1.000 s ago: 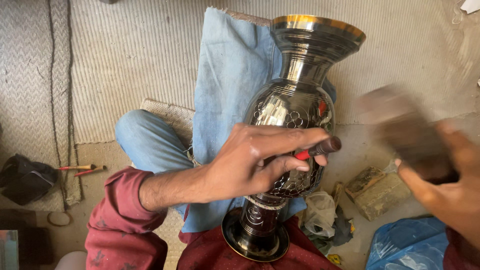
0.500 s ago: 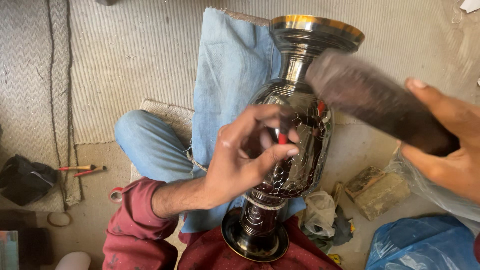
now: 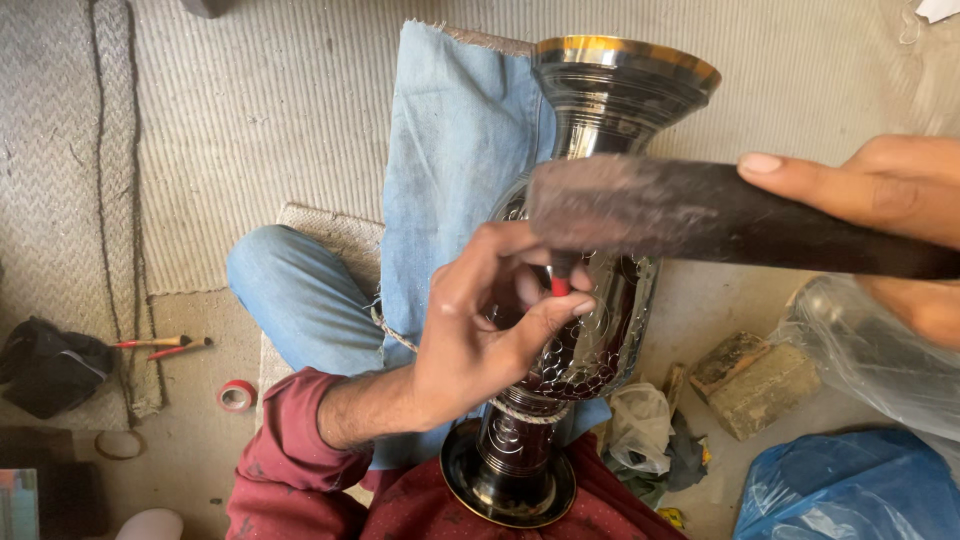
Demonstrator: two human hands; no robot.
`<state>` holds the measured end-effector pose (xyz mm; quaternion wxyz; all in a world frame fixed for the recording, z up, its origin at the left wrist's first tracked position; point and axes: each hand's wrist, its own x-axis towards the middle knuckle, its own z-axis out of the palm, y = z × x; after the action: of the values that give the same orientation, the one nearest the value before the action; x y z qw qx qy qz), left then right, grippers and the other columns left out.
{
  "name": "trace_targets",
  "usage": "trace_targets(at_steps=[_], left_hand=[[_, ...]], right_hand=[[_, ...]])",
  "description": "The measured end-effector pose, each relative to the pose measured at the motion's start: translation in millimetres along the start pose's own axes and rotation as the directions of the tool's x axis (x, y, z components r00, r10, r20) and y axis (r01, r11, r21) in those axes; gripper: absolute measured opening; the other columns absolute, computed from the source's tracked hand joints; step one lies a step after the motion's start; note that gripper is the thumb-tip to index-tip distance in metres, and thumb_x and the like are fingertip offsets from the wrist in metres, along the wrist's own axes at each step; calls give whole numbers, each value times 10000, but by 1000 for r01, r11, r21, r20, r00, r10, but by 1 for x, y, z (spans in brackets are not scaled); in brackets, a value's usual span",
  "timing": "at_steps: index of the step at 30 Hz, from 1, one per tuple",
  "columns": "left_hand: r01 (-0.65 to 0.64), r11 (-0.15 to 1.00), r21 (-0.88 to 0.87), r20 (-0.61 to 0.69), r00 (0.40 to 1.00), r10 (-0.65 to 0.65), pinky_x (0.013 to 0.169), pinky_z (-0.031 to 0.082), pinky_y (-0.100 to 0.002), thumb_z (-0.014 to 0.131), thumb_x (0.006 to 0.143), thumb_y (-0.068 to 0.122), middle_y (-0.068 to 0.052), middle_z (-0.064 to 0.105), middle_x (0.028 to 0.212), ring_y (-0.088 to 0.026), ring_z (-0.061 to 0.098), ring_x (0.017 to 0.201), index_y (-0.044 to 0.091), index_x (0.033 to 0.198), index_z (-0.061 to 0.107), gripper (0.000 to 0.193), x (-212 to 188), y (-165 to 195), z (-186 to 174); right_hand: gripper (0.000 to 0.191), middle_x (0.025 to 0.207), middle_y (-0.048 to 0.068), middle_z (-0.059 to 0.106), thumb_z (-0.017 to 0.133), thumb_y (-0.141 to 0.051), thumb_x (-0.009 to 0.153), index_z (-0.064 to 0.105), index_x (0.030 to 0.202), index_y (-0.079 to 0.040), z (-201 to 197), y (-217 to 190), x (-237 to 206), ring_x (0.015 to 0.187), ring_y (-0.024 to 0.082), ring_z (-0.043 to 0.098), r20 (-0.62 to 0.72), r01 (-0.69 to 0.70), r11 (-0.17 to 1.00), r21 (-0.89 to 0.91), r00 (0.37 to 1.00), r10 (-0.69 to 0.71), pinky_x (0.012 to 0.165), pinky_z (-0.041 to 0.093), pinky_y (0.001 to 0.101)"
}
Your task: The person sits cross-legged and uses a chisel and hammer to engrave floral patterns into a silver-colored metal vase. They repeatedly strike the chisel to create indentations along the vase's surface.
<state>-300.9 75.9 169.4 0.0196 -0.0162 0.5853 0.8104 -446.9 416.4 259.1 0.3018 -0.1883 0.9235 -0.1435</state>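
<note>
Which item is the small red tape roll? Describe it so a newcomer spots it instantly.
Start at the blue denim-clad knee left of the dark engraved metal vase. Just below-left of it, on the bare grey floor, lies the small red tape roll. Unlike the two thin red-handled tools nearby, it is a ring.

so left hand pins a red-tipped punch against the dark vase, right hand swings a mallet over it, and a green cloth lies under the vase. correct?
Not quite: the cloth is light blue, not green, as the head view shows. The rest holds: the left hand pins the red-tipped punch against the dark vase, and the right hand holds the mallet over it.
</note>
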Motion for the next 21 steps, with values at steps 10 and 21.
trace_targets(at_steps=[10, 21], left_hand=[[-82, 993, 86, 302, 952, 53, 545, 508, -192, 760, 963, 60, -13, 777, 1234, -25, 595, 622, 81, 1470, 558, 547, 15, -7, -8], [-202, 973, 113, 554, 825, 108, 863, 661, -276, 746, 971, 167, 21, 782, 1212, -161, 798, 1070, 182, 1430, 605, 480, 29, -5, -6]], right_hand=[[642, 1028, 158, 706, 767, 34, 773, 548, 1375, -23, 26, -14, -33, 833, 223, 718, -64, -88, 996, -17, 994, 87, 759, 585, 344], [400, 928, 136, 700, 812, -1, 751, 671, 1125, 5, 71, -1, -100, 763, 193, 716, -160, -342, 937, 67, 924, 348, 724, 575, 347]])
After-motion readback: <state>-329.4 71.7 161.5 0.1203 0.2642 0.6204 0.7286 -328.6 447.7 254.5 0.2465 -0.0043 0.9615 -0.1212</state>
